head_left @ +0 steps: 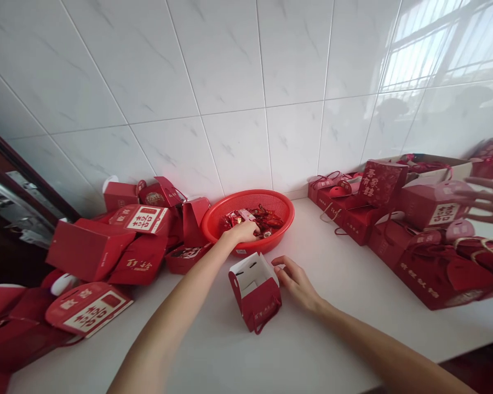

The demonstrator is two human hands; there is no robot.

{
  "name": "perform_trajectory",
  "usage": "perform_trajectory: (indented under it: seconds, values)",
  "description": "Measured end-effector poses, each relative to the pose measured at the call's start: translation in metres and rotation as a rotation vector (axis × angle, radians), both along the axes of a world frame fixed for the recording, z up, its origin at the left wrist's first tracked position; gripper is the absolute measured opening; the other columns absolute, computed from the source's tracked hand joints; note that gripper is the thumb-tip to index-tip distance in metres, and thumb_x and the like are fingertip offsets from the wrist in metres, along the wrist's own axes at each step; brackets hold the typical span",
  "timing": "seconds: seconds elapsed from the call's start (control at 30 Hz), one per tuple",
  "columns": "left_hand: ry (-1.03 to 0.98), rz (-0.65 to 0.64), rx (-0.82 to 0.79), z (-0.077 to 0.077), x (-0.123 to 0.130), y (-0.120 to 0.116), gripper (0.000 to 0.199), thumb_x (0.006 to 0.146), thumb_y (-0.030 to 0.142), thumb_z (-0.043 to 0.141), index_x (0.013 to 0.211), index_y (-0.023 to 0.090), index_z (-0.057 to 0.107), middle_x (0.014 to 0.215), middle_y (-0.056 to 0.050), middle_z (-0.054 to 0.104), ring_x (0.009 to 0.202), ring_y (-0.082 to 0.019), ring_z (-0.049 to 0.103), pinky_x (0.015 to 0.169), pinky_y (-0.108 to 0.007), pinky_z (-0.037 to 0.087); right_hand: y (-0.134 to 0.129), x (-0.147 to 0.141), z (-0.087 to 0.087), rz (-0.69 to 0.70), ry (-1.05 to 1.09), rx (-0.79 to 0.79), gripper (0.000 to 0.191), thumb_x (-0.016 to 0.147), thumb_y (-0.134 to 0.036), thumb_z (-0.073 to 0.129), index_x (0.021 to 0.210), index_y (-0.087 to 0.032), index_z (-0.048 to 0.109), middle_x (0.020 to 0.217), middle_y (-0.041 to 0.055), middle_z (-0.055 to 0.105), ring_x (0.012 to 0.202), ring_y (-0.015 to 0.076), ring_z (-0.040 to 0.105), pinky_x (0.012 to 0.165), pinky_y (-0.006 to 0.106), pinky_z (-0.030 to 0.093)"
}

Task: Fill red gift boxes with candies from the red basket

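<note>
A red basket (288, 214) with perforated sides holds a heap of candies in shiny red wrappers (269, 219). My left hand (243, 232) reaches over its front rim into the candies, fingertips hidden among them. In front of the basket stands an open red gift box (259, 300) with a white inside and a cord handle hanging at its front. My right hand (296, 282) is just right of this box, fingers curved and apart, with the fingertips at the box's upper right edge. Whether they touch it I cannot tell.
Red gift boxes (92, 249) lie piled on the left of the white table (213, 355). More boxes with cord handles (419, 268) stand in rows on the right. Another person's hand (491, 200) is at the right edge. A tiled wall (234, 65) bounds the back.
</note>
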State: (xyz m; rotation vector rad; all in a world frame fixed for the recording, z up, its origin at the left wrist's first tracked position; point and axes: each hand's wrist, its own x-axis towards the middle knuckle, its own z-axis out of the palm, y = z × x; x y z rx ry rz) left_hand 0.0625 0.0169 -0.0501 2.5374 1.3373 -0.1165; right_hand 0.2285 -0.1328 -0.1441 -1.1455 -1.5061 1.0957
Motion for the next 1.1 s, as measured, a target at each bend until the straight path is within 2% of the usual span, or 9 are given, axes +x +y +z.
perform_trajectory:
  seconds: [0.1, 0.23, 0.37, 0.57, 0.67, 0.77, 0.87, 1.0, 1.1]
  values:
    - [-0.049, 0.025, 0.007, 0.0, -0.003, 0.002, 0.018, 0.077, 0.03, 0.06, 0.065, 0.019, 0.068, 0.07, -0.004, 0.069, 0.066, -0.018, 0.059, 0.064, -0.027, 0.041, 0.002, 0.008, 0.008, -0.074, 0.014, 0.093, 0.032, 0.092, -0.046, 0.044, 0.102, -0.019, 0.059, 0.069, -0.0001, 0.058, 0.067, 0.018, 0.059, 0.068, 0.032, 0.046]
    - [-0.17, 0.072, 0.025, -0.004, -0.007, 0.01, 0.026, 0.075, 0.029, 0.061, 0.051, 0.02, 0.056, 0.059, -0.003, 0.061, 0.063, -0.018, 0.056, 0.063, -0.028, 0.039, 0.005, 0.023, 0.027, -0.278, 0.078, 0.268, 0.028, 0.092, -0.042, 0.045, 0.093, -0.021, 0.063, 0.065, 0.0, 0.058, 0.063, 0.017, 0.06, 0.065, 0.031, 0.048]
    - [-0.364, 0.118, 0.021, -0.008, -0.011, 0.016, 0.033, 0.076, 0.034, 0.061, 0.049, 0.019, 0.052, 0.054, 0.0, 0.055, 0.062, -0.018, 0.054, 0.064, -0.028, 0.039, 0.019, 0.035, 0.05, -0.37, 0.168, 0.373, 0.019, 0.088, -0.036, 0.05, 0.086, -0.021, 0.062, 0.077, 0.0016, 0.065, 0.056, 0.0129, 0.057, 0.058, 0.028, 0.048]
    - [-0.728, 0.114, -0.022, -0.008, -0.012, 0.018, 0.036, 0.08, 0.048, 0.059, 0.066, 0.015, 0.066, 0.068, -0.002, 0.065, 0.069, -0.018, 0.058, 0.068, -0.029, 0.044, 0.075, 0.028, 0.081, -0.305, 0.208, 0.399, 0.015, 0.077, -0.027, 0.052, 0.087, -0.02, 0.06, 0.08, 0.003, 0.069, 0.064, 0.0157, 0.062, 0.06, 0.029, 0.05]
    - [-0.871, 0.115, -0.016, -0.009, -0.011, 0.019, 0.042, 0.082, 0.054, 0.058, 0.07, 0.014, 0.068, 0.071, -0.004, 0.067, 0.072, -0.019, 0.06, 0.07, -0.03, 0.047, 0.102, 0.016, 0.086, -0.279, 0.098, 0.331, 0.016, 0.076, -0.024, 0.052, 0.089, -0.02, 0.061, 0.083, 0.0036, 0.071, 0.08, 0.019, 0.066, 0.073, 0.031, 0.052]
    - [-0.974, 0.1, 0.003, -0.01, -0.011, 0.02, 0.047, 0.081, 0.059, 0.06, 0.071, 0.014, 0.068, 0.072, -0.004, 0.068, 0.076, -0.021, 0.062, 0.075, -0.033, 0.049, 0.123, 0.005, 0.084, -0.271, -0.016, 0.237, 0.021, 0.074, -0.022, 0.057, 0.094, -0.021, 0.062, 0.089, 0.0042, 0.071, 0.085, 0.0193, 0.066, 0.074, 0.03, 0.051]
    - [-1.035, 0.076, 0.013, -0.01, -0.011, 0.019, 0.05, 0.082, 0.062, 0.059, 0.083, 0.014, 0.072, 0.081, -0.006, 0.072, 0.084, -0.023, 0.065, 0.081, -0.034, 0.051, 0.137, -0.002, 0.082, -0.236, -0.034, 0.204, 0.027, 0.07, -0.025, 0.065, 0.097, -0.02, 0.063, 0.084, 0.003, 0.07, 0.077, 0.0186, 0.065, 0.065, 0.028, 0.049]
    - [-1.034, 0.104, 0.042, -0.012, -0.012, 0.02, 0.047, 0.086, 0.055, 0.058, 0.103, 0.014, 0.07, 0.094, -0.008, 0.073, 0.092, -0.024, 0.066, 0.084, -0.034, 0.052, 0.146, -0.004, 0.083, -0.111, -0.013, 0.182, 0.019, 0.068, -0.033, 0.069, 0.078, -0.017, 0.064, 0.062, -0.0002, 0.064, 0.058, 0.0162, 0.061, 0.054, 0.026, 0.047]
    - [-0.963, 0.148, 0.038, -0.015, -0.014, 0.022, 0.044, 0.086, 0.046, 0.061, 0.117, 0.014, 0.063, 0.101, -0.01, 0.072, 0.093, -0.023, 0.067, 0.083, -0.034, 0.052, 0.148, -0.003, 0.081, -0.133, 0.03, 0.186, 0.019, 0.071, -0.036, 0.064, 0.076, -0.017, 0.062, 0.062, 0.0001, 0.064, 0.059, 0.017, 0.062, 0.054, 0.026, 0.048]
